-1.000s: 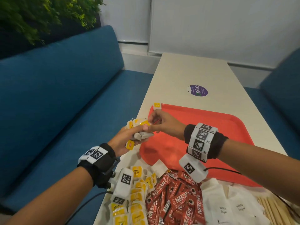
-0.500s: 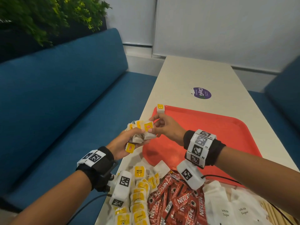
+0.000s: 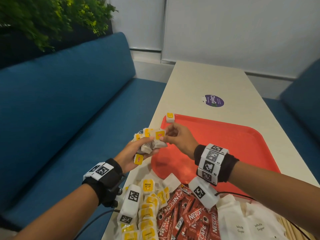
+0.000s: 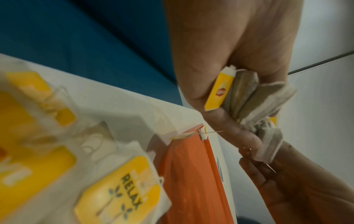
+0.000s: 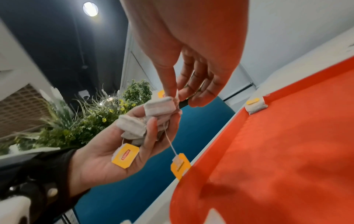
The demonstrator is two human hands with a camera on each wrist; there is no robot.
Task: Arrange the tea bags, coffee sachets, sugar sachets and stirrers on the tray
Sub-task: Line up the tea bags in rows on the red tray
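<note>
My left hand (image 3: 136, 151) holds a bunch of tea bags (image 3: 152, 140) with yellow tags, just left of the red tray (image 3: 225, 146). My right hand (image 3: 174, 137) pinches the top tea bag (image 5: 161, 106) of that bunch between thumb and forefinger. Two yellow tags (image 5: 125, 155) dangle on strings below the bunch. One tea bag (image 3: 170, 117) lies alone on the tray's far left corner. More tea bags (image 3: 149, 205), red Nescafe sachets (image 3: 187, 217), white sugar sachets (image 3: 249, 222) and wooden stirrers (image 3: 287, 227) lie heaped on the table near me.
The long white table (image 3: 207, 80) carries a purple sticker (image 3: 213, 100) beyond the tray. Blue benches (image 3: 69, 108) run along both sides, and a green plant (image 3: 52, 18) stands behind the left one.
Both hands stay together at the bunch. My right fingers have shifted their pinch slightly on the top tea bag; the view has tilted a little.
</note>
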